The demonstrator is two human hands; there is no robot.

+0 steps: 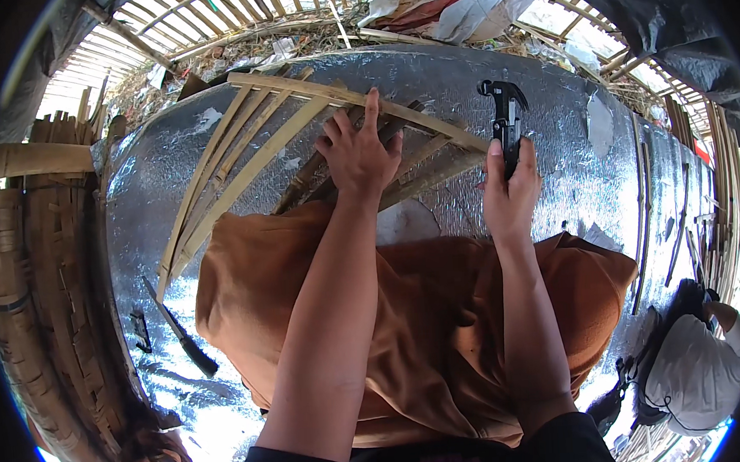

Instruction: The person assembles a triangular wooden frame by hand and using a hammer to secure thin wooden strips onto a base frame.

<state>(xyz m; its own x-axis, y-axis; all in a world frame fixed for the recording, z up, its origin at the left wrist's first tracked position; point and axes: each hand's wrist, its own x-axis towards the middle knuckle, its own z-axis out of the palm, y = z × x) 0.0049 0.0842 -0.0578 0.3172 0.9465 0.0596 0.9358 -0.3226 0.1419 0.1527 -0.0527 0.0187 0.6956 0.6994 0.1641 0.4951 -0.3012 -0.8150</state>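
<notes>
My right hand [511, 190] is closed around the dark handle of a compact claw hammer [502, 108], its head pointing up and away from me. My left hand [360, 154] lies with spread fingers on a frame of split bamboo strips [292, 127], the index finger stretched over the long crosswise strip [418, 118]. Several strips fan out from that crosspiece toward me, some reaching far left. Part of the frame is hidden under my left hand and beside the brown cloth [426, 312] over my lap. The hammer head is beyond the right end of the crosspiece, apart from it.
Silvery foil sheeting [570, 181] covers the surface. A knife with a black handle [193, 352] lies at left, near a small black object [141, 331]. Bamboo bundles [48, 293] stand along the left edge. A person in light grey [696, 372] is at lower right.
</notes>
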